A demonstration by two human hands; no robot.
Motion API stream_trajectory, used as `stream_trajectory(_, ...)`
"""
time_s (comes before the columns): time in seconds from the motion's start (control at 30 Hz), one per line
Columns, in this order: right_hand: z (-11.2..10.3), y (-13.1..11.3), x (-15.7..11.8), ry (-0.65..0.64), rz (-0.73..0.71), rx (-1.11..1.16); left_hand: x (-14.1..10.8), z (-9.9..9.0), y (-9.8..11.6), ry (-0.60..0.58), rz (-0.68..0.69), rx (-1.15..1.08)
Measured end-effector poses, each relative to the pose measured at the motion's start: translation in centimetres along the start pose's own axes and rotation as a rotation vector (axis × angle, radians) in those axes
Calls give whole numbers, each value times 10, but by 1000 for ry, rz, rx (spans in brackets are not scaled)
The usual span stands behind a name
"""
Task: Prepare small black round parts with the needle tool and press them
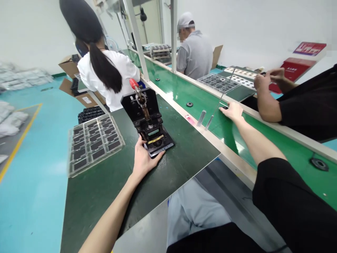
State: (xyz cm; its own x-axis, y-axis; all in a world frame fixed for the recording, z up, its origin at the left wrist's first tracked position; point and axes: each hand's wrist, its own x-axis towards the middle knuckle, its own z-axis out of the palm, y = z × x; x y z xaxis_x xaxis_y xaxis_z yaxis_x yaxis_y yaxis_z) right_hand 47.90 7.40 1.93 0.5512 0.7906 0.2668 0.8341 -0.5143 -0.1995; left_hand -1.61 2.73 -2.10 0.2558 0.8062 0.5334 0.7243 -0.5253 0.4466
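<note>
Curled around the base of the black clamp (149, 119), my left hand (143, 158) holds it on the dark green table (92, 193), near a tray (117, 131). Over the shiny green belt (202, 105), my right hand (233, 111) meets a small dark piece (223, 108), whether pinched I can't tell; blue floor (47, 147) and white walls (252, 31) lie beyond.

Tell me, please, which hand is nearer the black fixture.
Left. The left hand holds the black fixture by its base; the right hand is apart, over the green conveyor.

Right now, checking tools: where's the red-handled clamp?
In the head view, the clamp stands near centre on the green table, left hand at its base, tray to its left.
</note>
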Motion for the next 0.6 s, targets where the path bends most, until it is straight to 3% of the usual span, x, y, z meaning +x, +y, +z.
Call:
stream_trajectory(0.07,1,-20,1,23,18,43,-1,1,0,7,1,-7)
stream_trajectory(0.13,3,-43,0,12,-66,115,-2,1,0,13,7,-15)
stream_trajectory(0.33,14,-105,-2,-200,-371,158,-3,2,0,15,19,-7)
stream_trajectory(0.47,17,-117,-3,-226,-396,118,-4,2,0,15,32,-6)
stream_trajectory(0.6,14,-109,-5,-219,-413,42,-4,2,1,10,28,-17)
